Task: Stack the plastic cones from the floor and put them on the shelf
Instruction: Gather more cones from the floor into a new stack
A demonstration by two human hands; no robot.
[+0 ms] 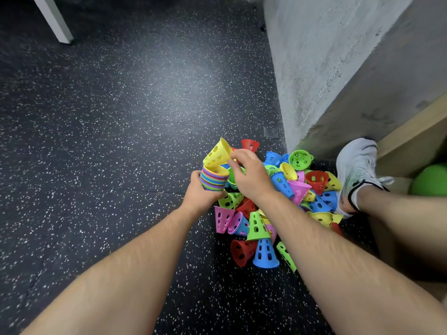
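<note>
Right fingers (239, 154): curled, thumb and fingertips pinching the edge of a yellow cone (216, 153). The cone is tilted and sits directly above the stack; I cannot tell whether the two touch.

Right hand (251, 176): palm down over the near edge of the pile, forearm running in from lower right.

Left hand (202, 194): fingers wrapped round the lower part of the stack (213, 180), holding it off the floor. The stack is nested cones with many coloured rims packed close, and the top one is yellow. It is held at the left edge of the pile.

Pile (278, 201): loose cones in red, blue, green, pink and yellow, heaped on the floor (108, 129) at the foot of the wall (326, 68). Most lie on their sides. One green and one blue stand upright at the near side.

Shoe (355, 165): white, on the person's foot, planted against the right edge of the pile.

Behind the shoe: a wooden board (411, 139), with a green ball (430, 180) below it.

Far left, top: a white post (53, 18) standing on the floor, well apart from the pile.
</note>
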